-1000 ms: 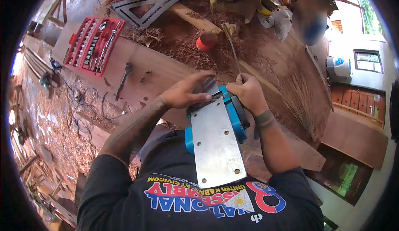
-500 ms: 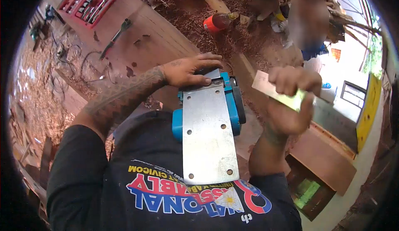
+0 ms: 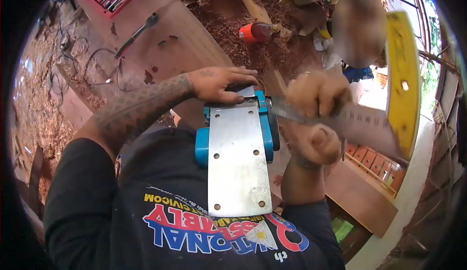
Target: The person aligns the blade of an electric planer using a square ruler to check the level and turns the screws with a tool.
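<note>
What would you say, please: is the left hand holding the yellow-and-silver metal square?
No, the left hand rests on the silver-soled blue power planer; the right hand grips the square.

Wood shavings (image 3: 36, 131) litter the floor (image 3: 63, 143), and bright daylight (image 3: 372, 92) and green foliage (image 3: 431, 70) show at right.
</note>
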`<act>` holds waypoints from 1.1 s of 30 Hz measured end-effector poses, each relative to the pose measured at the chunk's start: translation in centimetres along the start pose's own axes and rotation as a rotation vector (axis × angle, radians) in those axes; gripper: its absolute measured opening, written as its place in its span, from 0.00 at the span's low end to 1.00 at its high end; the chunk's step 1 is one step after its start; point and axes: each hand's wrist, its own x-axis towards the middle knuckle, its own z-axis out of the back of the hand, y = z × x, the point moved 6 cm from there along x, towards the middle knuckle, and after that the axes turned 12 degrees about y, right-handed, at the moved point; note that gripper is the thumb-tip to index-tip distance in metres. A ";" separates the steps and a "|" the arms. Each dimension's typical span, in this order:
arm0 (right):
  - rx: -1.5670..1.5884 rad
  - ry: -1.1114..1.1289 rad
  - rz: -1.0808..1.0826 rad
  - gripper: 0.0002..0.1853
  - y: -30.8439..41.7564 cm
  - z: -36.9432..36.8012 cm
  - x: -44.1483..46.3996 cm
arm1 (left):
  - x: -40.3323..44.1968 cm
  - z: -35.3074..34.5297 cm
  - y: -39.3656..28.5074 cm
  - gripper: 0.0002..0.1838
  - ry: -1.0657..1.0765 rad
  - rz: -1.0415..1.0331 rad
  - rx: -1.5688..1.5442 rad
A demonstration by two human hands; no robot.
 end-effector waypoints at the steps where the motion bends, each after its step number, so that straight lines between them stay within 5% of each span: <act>1: 0.043 -0.007 -0.024 0.22 -0.2 -0.1 0.3 | 0.1 -0.1 0.1 0.40 0.004 0.001 0.001; 33: -0.112 0.073 -0.255 0.23 -3.8 -1.6 -0.1 | 0.4 -0.2 0.2 0.38 -0.029 -0.029 -0.074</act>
